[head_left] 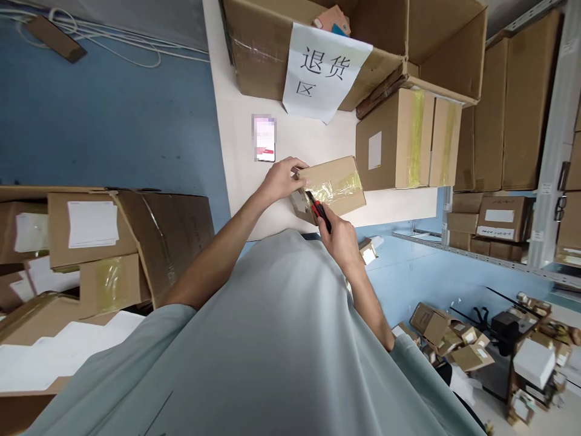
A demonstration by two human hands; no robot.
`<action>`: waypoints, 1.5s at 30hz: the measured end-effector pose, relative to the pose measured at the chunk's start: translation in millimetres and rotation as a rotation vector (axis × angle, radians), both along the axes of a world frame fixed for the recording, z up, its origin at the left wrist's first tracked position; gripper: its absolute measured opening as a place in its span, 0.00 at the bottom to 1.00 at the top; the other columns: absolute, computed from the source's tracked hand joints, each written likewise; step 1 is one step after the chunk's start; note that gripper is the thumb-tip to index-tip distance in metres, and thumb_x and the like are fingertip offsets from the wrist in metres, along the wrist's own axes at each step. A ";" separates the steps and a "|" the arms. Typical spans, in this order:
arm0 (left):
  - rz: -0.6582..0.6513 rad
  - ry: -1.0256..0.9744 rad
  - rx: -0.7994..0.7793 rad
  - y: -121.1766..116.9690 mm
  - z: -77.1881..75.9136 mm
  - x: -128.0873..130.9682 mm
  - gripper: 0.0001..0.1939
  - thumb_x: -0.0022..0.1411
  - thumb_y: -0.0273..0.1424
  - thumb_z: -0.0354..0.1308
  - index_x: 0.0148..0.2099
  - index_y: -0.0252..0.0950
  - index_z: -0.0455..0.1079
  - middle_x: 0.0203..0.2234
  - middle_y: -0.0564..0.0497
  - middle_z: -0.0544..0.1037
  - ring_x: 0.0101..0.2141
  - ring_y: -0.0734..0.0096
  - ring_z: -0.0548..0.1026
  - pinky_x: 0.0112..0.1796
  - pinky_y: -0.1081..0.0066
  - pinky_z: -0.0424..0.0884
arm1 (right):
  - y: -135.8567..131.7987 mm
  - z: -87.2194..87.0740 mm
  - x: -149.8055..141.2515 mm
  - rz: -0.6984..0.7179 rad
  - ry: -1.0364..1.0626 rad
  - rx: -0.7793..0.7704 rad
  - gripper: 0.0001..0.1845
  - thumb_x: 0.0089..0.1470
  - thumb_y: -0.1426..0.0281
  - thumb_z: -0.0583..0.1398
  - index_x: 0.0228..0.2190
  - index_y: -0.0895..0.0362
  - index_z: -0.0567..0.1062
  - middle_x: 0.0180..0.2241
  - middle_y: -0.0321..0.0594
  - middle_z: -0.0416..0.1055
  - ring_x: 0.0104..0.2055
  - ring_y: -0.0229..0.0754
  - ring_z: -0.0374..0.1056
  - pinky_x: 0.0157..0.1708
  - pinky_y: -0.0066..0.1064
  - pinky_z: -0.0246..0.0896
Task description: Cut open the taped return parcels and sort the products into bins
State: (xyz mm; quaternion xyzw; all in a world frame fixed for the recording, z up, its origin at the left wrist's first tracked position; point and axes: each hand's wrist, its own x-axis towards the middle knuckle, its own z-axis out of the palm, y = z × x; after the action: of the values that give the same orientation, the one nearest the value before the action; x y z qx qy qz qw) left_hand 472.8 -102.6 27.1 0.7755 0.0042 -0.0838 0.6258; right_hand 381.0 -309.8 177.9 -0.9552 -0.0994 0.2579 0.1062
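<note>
A small cardboard box (336, 178) with clear yellowish tape along its top sits tilted at the near edge of the white table (313, 145). My left hand (284, 178) grips the box's left end, fingers over its upper corner. In my right hand (340, 239) is a red and black box cutter (320, 211), its tip at the taped left edge of the box. Whether the blade has gone through the tape I cannot tell. A phone (265, 139) with a lit screen lies on the table beyond my left hand.
A large open carton (263, 66) with a paper sign (324, 72) stands at the back of the table. Taped boxes (385, 145) stand to the right. Stacked cartons (167, 236) are at my left, metal shelving (542, 181) at far right, and scattered boxes (454, 339) behind at right.
</note>
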 end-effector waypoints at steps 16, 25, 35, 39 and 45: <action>0.081 0.016 0.079 -9.9 8.9 -11.6 0.20 0.59 0.28 0.69 0.54 0.40 0.85 0.53 0.46 0.87 0.51 0.54 0.83 0.51 0.59 0.83 | 36.6 42.3 -16.3 0.040 0.175 -0.442 0.29 0.81 0.68 0.47 0.76 0.54 0.64 0.47 0.53 0.86 0.48 0.55 0.85 0.46 0.39 0.72; 0.108 0.021 0.045 -8.7 9.0 -20.5 0.23 0.62 0.35 0.69 0.59 0.38 0.84 0.59 0.43 0.86 0.54 0.53 0.83 0.52 0.58 0.85 | -5.3 48.6 -25.8 0.060 0.144 -0.240 0.29 0.81 0.65 0.51 0.77 0.48 0.66 0.44 0.45 0.88 0.42 0.53 0.85 0.40 0.34 0.68; 0.245 0.002 0.119 -23.1 9.9 -22.2 0.24 0.69 0.35 0.63 0.65 0.38 0.78 0.63 0.41 0.83 0.61 0.51 0.82 0.58 0.50 0.85 | -108.4 -26.1 46.3 -0.456 -0.242 0.124 0.26 0.81 0.57 0.46 0.66 0.56 0.70 0.50 0.54 0.86 0.42 0.55 0.82 0.43 0.38 0.70; 0.250 -0.129 0.391 -46.1 27.5 -18.5 0.20 0.75 0.35 0.62 0.66 0.41 0.77 0.66 0.41 0.79 0.70 0.45 0.74 0.71 0.39 0.72 | -116.0 -48.6 48.5 -0.441 -0.148 0.206 0.25 0.79 0.57 0.47 0.64 0.57 0.70 0.46 0.54 0.86 0.41 0.59 0.82 0.44 0.42 0.71; -0.151 -0.330 0.546 -127.2 49.1 -9.3 0.16 0.82 0.38 0.57 0.65 0.45 0.77 0.71 0.44 0.77 0.77 0.46 0.66 0.78 0.33 0.56 | -129.2 -48.2 46.8 -0.453 -0.040 0.297 0.24 0.78 0.58 0.48 0.64 0.56 0.68 0.41 0.49 0.86 0.38 0.58 0.82 0.42 0.42 0.73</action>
State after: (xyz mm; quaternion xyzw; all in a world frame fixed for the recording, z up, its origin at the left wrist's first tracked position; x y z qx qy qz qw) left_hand 463.5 -229.8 76.2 0.9159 -0.1325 0.0013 0.3789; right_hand 427.8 -438.9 129.6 -0.9318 0.0781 0.1911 0.2984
